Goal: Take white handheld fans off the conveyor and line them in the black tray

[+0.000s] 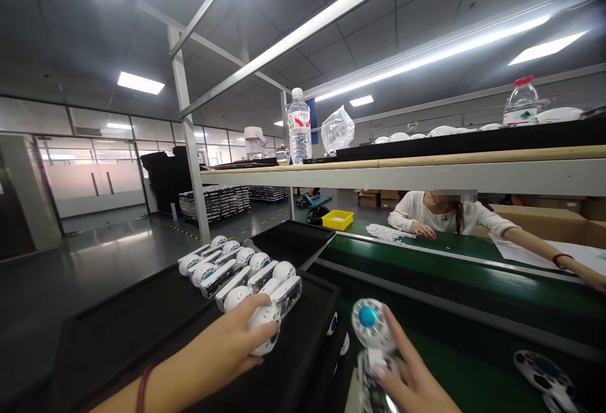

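My left hand (237,340) reaches over a black tray (199,362), its fingers curled round the white round head of a device (264,331) at the near end of a group. Several similar white round-headed devices (237,261), some with blue centres and clear-sided bodies, lie side by side in that tray. On the right, my right hand (407,369) grips another white round-headed device (372,324) over the green belt. Its blue centre faces up and its clear, dark-filled body points down towards me. What exactly these devices are, I cannot tell.
A green conveyor belt (426,261) runs across on the right, with more white and dark parts (544,375) near its front. A co-worker (449,214) sits opposite, beside small white pieces (388,233) and a yellow bin (338,220). Overhead, a shelf (379,173) holds bottles (299,129).
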Tool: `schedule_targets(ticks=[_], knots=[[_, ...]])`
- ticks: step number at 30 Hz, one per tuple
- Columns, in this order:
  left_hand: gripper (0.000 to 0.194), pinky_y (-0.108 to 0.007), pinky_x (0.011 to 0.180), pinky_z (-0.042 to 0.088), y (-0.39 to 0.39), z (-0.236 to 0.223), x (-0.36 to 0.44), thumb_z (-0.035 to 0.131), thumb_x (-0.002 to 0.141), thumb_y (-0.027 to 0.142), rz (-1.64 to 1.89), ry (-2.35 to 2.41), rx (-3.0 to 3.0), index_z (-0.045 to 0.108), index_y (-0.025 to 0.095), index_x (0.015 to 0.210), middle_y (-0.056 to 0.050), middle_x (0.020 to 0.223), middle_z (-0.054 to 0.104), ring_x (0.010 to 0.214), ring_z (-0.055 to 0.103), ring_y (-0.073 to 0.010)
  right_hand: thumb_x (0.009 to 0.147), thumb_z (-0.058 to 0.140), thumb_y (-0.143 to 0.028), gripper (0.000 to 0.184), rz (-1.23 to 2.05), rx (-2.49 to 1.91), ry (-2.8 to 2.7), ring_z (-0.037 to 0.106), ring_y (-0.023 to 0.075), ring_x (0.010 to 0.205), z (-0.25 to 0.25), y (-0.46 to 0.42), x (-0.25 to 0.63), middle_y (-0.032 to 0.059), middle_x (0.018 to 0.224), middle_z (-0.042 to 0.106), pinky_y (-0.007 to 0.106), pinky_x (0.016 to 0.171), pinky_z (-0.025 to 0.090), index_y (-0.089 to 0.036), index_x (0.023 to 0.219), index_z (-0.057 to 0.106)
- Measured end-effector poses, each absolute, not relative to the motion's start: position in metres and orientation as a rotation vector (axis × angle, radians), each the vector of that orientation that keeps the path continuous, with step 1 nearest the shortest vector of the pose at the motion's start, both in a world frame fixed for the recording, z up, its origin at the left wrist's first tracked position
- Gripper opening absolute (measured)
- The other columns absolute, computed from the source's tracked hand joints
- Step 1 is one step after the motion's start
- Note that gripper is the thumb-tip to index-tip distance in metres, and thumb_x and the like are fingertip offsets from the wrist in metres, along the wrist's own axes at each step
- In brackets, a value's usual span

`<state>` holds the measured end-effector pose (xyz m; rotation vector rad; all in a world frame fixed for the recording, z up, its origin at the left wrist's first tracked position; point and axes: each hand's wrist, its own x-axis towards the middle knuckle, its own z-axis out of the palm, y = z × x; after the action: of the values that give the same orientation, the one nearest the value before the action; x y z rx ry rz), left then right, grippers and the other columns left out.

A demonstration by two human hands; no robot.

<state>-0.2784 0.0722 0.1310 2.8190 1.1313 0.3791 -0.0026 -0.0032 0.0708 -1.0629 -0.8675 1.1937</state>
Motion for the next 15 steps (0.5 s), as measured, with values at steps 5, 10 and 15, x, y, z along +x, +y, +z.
schedule_targets(ticks=[5,10,15], knots=[[0.047,-0.048,0.098,0.03,0.099,0.092,-0.273,0.053,0.07,0.012,0.529,0.973,2.899,0.053,0.031,0.113,-0.011,0.128,0.044,0.118,0.037,-0.0344,0.087,0.035,-0.03,0.052,0.973,-1.473,-1.361,0.044,0.0225,0.111,0.108,0.051,-0.039,0.0089,0.121,0.043,0.035,0.092,0.035,-0.029,0.136,0.018],[0.076,-0.06,0.1,0.02,0.092,0.088,-0.275,0.054,0.063,0.011,0.299,1.036,2.879,0.028,0.036,0.13,-0.01,0.141,0.026,0.127,0.023,-0.0359,0.088,0.041,-0.032,0.046,0.72,-1.773,-1.5,0.055,0.0225,0.086,0.116,0.094,-0.062,0.0138,0.11,0.045,0.039,0.081,0.041,-0.019,0.131,0.033],[0.073,-0.065,0.099,0.016,0.082,0.089,-0.26,0.055,0.072,0.042,0.461,0.987,2.827,0.018,0.031,0.134,-0.013,0.14,0.027,0.127,0.021,-0.0404,0.088,0.045,-0.03,0.046,0.507,-1.951,-1.61,0.053,0.0218,0.091,0.115,0.11,-0.077,0.0121,0.112,0.048,0.041,0.081,0.043,-0.016,0.13,0.032]])
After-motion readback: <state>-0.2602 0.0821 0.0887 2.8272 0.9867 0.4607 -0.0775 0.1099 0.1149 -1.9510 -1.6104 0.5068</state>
